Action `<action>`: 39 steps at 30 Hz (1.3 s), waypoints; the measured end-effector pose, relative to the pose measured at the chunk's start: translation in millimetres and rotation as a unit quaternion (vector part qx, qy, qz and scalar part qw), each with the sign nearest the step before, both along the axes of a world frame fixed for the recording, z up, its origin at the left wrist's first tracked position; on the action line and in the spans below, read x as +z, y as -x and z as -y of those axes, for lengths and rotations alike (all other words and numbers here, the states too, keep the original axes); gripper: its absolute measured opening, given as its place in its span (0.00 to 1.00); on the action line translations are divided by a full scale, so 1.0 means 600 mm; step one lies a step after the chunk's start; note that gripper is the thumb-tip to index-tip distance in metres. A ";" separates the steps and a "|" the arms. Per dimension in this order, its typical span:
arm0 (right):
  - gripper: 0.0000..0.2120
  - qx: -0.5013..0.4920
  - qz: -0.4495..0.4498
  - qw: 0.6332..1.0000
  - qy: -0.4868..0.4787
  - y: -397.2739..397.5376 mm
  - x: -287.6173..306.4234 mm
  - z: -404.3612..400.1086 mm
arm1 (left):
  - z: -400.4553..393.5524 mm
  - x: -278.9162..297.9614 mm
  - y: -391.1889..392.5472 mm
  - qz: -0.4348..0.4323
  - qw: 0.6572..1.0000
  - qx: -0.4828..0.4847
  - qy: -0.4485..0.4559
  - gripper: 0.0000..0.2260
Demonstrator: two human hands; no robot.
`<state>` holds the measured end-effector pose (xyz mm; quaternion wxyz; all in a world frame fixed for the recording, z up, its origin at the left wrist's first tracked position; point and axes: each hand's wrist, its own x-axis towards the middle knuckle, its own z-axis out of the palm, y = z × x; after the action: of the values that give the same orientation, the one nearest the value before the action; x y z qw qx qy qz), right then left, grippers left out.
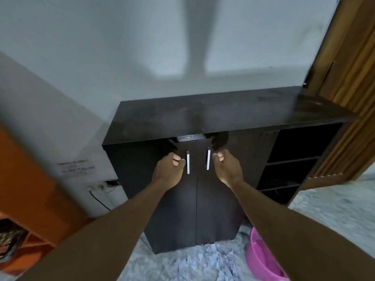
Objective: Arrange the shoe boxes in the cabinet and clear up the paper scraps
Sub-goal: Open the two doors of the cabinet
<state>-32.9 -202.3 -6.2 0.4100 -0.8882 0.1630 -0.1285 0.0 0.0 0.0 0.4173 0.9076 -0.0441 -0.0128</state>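
Black cabinet [223,116], silver handles [188,162], pink basket [261,258], seemingly white paper scraps [203,260].

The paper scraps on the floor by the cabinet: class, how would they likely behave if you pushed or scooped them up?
The paper scraps look crumpled and thin, so they are probably very light and floppy. They lie in a loose heap, so a push would likely scatter them rather than slide them together. The pink basket beside them seems handy for gathering.
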 end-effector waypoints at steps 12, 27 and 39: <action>0.18 -0.017 -0.041 0.998 -0.051 -0.123 -0.044 -0.015 | 0.067 -0.044 -0.081 -0.032 0.996 0.051 0.072 0.18; 0.19 0.031 -0.045 0.997 -0.057 -0.126 -0.046 -0.010 | 0.053 -0.052 0.061 -0.010 0.995 0.068 0.072 0.20; 0.19 0.040 -0.039 0.996 -0.077 -0.114 -0.041 -0.007 | 0.007 -0.061 0.173 -0.016 0.992 0.079 0.101 0.18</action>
<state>35.7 -198.1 -30.9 0.4749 -0.8643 0.1524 -0.0646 -103.7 -4.4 -36.4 0.5068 0.8614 0.0337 0.0102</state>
